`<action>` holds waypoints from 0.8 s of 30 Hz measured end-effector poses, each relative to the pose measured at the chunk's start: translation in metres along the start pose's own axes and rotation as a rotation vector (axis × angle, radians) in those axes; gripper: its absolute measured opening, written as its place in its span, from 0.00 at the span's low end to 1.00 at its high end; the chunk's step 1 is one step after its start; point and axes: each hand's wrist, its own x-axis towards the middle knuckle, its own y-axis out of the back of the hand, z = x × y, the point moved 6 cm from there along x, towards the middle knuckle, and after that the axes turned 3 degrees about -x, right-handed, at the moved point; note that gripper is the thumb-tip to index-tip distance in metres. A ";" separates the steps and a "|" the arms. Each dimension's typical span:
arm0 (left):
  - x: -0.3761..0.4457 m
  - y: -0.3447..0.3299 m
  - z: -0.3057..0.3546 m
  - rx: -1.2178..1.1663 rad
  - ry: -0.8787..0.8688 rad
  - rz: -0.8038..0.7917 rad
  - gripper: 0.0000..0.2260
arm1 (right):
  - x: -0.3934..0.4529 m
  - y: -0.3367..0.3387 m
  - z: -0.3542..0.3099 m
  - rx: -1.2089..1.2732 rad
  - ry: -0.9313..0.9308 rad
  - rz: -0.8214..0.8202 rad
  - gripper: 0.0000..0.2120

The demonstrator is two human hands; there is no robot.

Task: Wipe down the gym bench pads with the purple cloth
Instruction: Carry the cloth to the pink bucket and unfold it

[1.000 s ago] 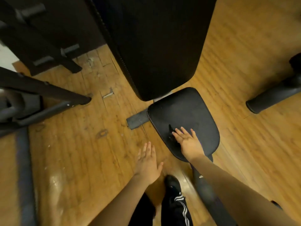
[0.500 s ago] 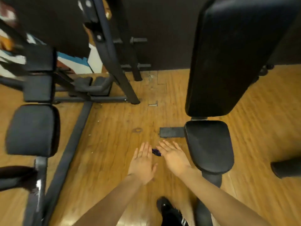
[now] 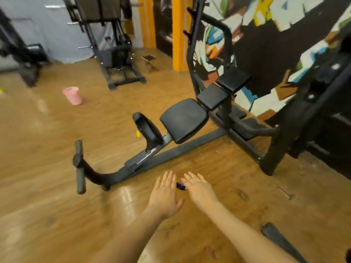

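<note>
Item: purple cloth [image 3: 180, 186], one, only a small dark-purple scrap visible, lying between the two hands, just beside the right hand's inner edge at its 9 o'clock and at the left hand's 2 o'clock; the rest sits hidden under the right hand [image 3: 199, 188]. Whether the right hand's thumb pinches the cloth, I cannot tell; its fingers are stretched out flat, palm down. Left hand [image 3: 164, 194]: one, flat and released, fingers straight and together, holding nothing. Both hands hover over the wooden floor [image 3: 57, 215], at 6 o'clock of the frame. Gym machine [image 3: 171, 154]: one, black steel frame, at 12 o'clock from the hands, well apart from them. Pads on it, counted: one large seat pad [image 3: 184, 120], two smaller square pads [image 3: 212, 96] stepped upward behind it at 1 o'clock, one curved narrow pad [image 3: 147, 130] tilted at the seat's 8 o'clock. Foam rollers [image 3: 79, 168]: two, on a bar at 9 o'clock. Pink bucket [image 3: 73, 95]: one, upright on the floor at 10 o'clock, far off. Painted wall [image 3: 266, 35]: one, multicoloured, at 2 o'clock.
</note>
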 end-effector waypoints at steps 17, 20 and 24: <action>-0.185 -0.001 -0.371 -0.233 0.582 0.145 0.37 | 0.168 -0.003 -0.386 -0.172 0.530 -0.025 0.21; -0.200 -0.006 -0.413 -0.258 0.623 0.149 0.36 | 0.192 -0.011 -0.432 -0.171 0.582 -0.052 0.21; -0.206 -0.009 -0.473 -0.310 0.684 0.149 0.35 | 0.236 -0.023 -0.488 -0.198 0.656 -0.075 0.21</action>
